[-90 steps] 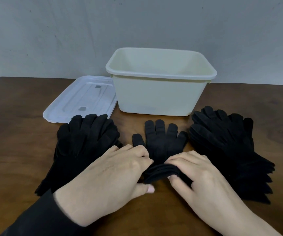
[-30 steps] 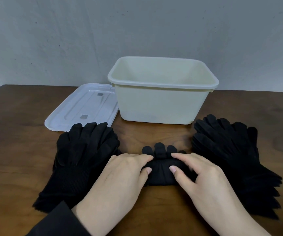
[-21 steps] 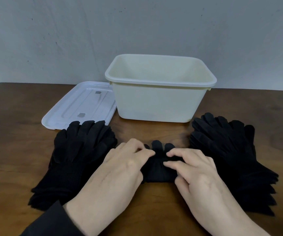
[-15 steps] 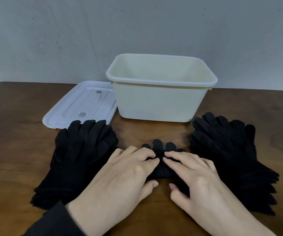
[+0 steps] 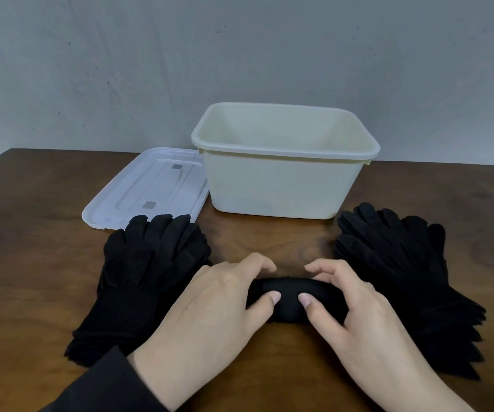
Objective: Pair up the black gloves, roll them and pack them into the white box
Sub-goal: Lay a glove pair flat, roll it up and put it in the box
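Roll (image 5: pixel 288 303) of paired gloves lies on table (image 5: pixel 31 233) between two stacks (image 5: pixel 147 272), near box (image 5: pixel 281 185). Left hand (image 5: pixel 210 307) and right hand (image 5: pixel 355 304) both clasp it, thumbs near side, fingers over far side, likely keeping it from unrolling. Box interior shows no gloves.

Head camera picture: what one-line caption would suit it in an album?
Both hands, left hand and right hand, grip a rolled pair of black gloves before the open white box.
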Demonstrator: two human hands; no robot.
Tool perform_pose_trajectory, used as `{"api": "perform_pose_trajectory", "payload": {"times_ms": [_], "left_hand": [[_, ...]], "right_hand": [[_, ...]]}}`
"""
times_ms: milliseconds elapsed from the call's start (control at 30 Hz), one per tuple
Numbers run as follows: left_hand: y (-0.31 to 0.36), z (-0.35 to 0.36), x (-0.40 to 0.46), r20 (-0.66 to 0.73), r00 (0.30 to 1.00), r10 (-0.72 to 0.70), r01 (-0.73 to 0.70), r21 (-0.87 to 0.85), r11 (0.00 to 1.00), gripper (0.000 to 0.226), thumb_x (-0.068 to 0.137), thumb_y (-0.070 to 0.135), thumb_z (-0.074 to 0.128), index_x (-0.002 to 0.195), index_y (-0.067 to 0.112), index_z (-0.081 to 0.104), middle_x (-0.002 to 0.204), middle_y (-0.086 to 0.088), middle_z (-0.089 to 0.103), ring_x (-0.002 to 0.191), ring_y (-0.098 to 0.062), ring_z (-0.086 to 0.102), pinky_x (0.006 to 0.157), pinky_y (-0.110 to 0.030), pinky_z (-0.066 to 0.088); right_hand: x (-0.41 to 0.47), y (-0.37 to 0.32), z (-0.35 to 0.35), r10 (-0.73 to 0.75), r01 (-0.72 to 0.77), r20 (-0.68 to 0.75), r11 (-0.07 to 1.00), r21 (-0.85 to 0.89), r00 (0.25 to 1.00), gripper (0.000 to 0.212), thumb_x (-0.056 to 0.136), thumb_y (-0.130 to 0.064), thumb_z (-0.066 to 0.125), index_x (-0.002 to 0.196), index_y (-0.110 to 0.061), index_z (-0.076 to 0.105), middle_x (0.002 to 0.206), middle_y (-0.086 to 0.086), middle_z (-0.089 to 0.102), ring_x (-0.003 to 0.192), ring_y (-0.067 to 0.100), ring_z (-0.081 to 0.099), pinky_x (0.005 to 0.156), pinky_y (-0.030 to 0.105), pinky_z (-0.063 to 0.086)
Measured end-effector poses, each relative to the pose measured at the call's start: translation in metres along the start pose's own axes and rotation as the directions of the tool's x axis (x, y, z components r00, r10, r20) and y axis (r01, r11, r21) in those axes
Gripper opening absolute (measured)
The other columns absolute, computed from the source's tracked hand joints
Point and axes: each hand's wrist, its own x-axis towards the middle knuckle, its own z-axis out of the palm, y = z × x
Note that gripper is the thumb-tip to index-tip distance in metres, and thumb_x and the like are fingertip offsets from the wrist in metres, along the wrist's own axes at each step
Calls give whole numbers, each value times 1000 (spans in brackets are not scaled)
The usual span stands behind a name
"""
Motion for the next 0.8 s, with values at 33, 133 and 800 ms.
{"api": "perform_pose_trajectory", "payload": {"times_ms": [33,133,800], "left_hand": [[-2,3,1,-16,1000,3,-2,34,999,31,96,56,46,126,47,44,97,33,49,105,6,48,97,-15,35],[-10,14,4,-14,1000,27,-26,97,995,29,94,56,43,120,45,47,110,23,54,105,0,51,94,-24,43],[-81,-94,35,-277,934,-225,146,-278,949,18,94,29,62,90,45,70,92,25,71,82,0,62,73,-17,46]], "right_hand": [[1,1,2,-42,40,-40,998,-50,998,29,90,-55,52,118,-56,45,113,-33,53,112,-6,46,89,18,41],[3,0,7,-234,195,-116,941,-275,965,24,95,-37,54,116,-35,65,125,-22,55,121,-2,49,105,31,38],[-4,-11,5,-235,272,162,925,-267,958,45,68,-36,58,111,-38,67,111,-21,68,95,-3,66,90,17,42]]}}
